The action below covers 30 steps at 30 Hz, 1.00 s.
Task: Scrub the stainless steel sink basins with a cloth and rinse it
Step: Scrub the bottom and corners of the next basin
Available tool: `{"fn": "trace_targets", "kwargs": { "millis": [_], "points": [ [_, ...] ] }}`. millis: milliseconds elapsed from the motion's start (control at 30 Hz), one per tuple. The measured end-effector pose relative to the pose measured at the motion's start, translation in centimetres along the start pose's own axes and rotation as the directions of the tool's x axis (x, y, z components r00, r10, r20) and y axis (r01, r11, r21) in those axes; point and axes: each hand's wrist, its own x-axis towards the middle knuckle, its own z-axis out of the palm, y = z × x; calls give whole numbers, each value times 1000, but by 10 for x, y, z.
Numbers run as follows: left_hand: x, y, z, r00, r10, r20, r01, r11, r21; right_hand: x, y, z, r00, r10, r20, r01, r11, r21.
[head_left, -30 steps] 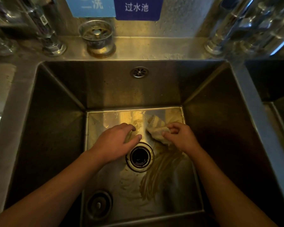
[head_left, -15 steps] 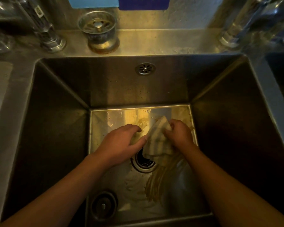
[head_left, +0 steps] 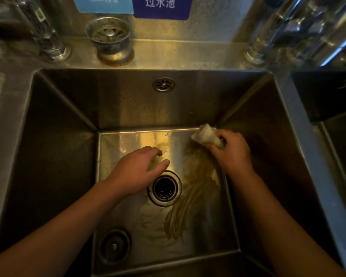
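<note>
Stainless steel sink basin (head_left: 128,108), floor smeared with brown streaks (head_left: 190,198) right of open drain hole (head_left: 165,188). Cloth (head_left: 205,134) bunched, pressed into far right floor corner, clamped in right hand (head_left: 233,154). Left hand (head_left: 137,172) loosely curled, holding nothing, set on floor just beside drain hole. Strainer basket (head_left: 110,40) upright on rear ledge (head_left: 178,54).

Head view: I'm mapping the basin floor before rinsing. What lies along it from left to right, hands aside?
Round stopper → open drain → cloth, up in the far right corner.
</note>
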Motion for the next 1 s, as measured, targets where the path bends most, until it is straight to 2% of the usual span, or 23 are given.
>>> {"fn": "trace_targets", "kwargs": {
  "millis": [67,100,233,400,500,567,633,800,900,1000],
  "points": [
    [-2,0,2,1000,17,11,-17,999,32,-11,11,17,956,136,262,-127,991,-51],
    [-3,0,3,1000,23,17,-23,999,44,-19,17,25,928,171,332,-162,985,-57],
    [-5,-1,8,999,40,31,-42,997,72,-39,32,49,939,181,293,-178,983,-38],
    [-6,-1,11,998,62,21,-63,995,73,-35,33,55,982,95,163,-96,995,3],
    [-6,-2,13,998,63,30,-65,995,77,-23,30,61,970,4,243,-4,1000,1],
    [-6,-3,14,997,67,33,-70,994,82,-18,32,72,939,-23,343,54,995,-83],
    [-7,-4,14,997,66,35,-68,994,83,-22,38,82,925,-18,380,77,987,-140],
    [-7,-4,15,998,55,37,-58,994,89,-43,52,94,970,-90,227,114,989,-97],
    [-7,-4,15,998,57,41,-61,994,93,-41,49,87,982,-72,177,84,994,-63],
    [-6,-3,14,998,58,31,-60,996,71,-29,37,67,998,-67,0,67,997,-47]
  ]
}}
